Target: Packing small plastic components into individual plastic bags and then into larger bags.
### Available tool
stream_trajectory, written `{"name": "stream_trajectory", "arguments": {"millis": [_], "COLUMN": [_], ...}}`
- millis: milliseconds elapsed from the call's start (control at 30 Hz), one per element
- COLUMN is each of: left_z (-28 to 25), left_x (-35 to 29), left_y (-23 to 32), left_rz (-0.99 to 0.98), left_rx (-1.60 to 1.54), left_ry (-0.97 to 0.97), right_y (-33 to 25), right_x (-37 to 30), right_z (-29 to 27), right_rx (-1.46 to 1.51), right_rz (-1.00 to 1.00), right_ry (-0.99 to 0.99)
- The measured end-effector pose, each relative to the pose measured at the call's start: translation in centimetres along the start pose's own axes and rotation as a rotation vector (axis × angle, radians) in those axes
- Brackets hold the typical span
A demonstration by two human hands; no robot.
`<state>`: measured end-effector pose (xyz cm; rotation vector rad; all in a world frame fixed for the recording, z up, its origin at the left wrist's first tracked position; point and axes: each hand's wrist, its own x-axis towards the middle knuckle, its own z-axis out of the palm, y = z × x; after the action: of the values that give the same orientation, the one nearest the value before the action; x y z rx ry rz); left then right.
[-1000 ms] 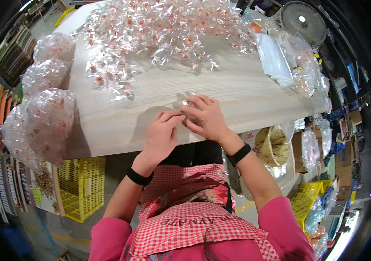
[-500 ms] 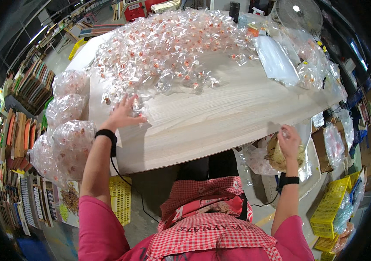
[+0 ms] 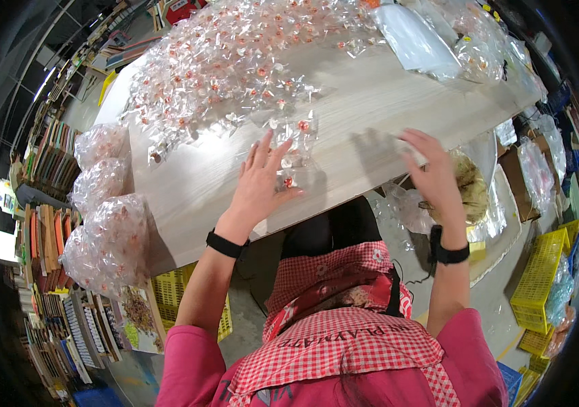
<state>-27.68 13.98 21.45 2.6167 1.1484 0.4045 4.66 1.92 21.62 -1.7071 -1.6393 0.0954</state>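
My left hand lies over a few small clear packets drawn apart from the heap, palm down with its fingers spread. Red and whitish bits show inside these packets, partly covered by the fingers. My right hand is raised over the table's front edge, its fingers curved and smeared by motion. A small whitish thing shows between thumb and fingers, too blurred to name. The big heap of similar clear packets spreads over the far left of the pale wooden table.
Full clear bags line the table's left side. Flat plastic sheets lie at the far right. Below the right edge stand a round yellowish container and yellow crates. Another yellow crate sits under the table's left front.
My left hand has come right and nearer, with a few packets now apart from the heap beside it. My right hand has risen from beside the yellowish container toward the table. The view has shifted.
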Motion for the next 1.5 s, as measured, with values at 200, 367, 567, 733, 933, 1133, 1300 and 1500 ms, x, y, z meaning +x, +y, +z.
{"name": "stream_trajectory", "arguments": {"millis": [200,367,567,733,933,1133,1300,1500], "left_z": [0.3,0.6,1.6,0.6,0.6,2.9,3.0,2.7], "left_x": [-1.9,-2.9,-3.5,-2.9,-0.9,-0.2,-0.9,-1.7], "left_y": [-1.0,-0.5,0.0,0.1,-1.3,-2.0,-1.7,-1.2], "left_rz": [-0.116,-0.131,-0.146,-0.171,0.017,0.080,0.096,0.074], "left_rx": [-0.202,-0.062,0.119,0.120,0.108,0.001,0.021,0.142], "left_ry": [0.146,0.132,0.082,-0.018,-0.012,0.045,0.076,0.072], "right_y": [-3.8,-6.3,-2.6,-2.0,-2.9,-5.9,-5.2,-2.6], "right_x": [9.6,13.9,13.1,12.6,12.1,7.9,7.9,7.6], "right_z": [7.8,13.7,13.9,12.3,11.5,12.6,11.9,11.6], "right_rx": [0.106,-0.122,0.117,0.165,0.129,-0.291,-0.231,-0.068], "right_rz": [-0.364,-0.501,-0.350,-0.383,-0.286,-0.533,-0.520,-0.533], "right_ry": [-0.267,-0.577,-0.594,-0.503,-0.577,-0.451,-0.428,-0.370]}}
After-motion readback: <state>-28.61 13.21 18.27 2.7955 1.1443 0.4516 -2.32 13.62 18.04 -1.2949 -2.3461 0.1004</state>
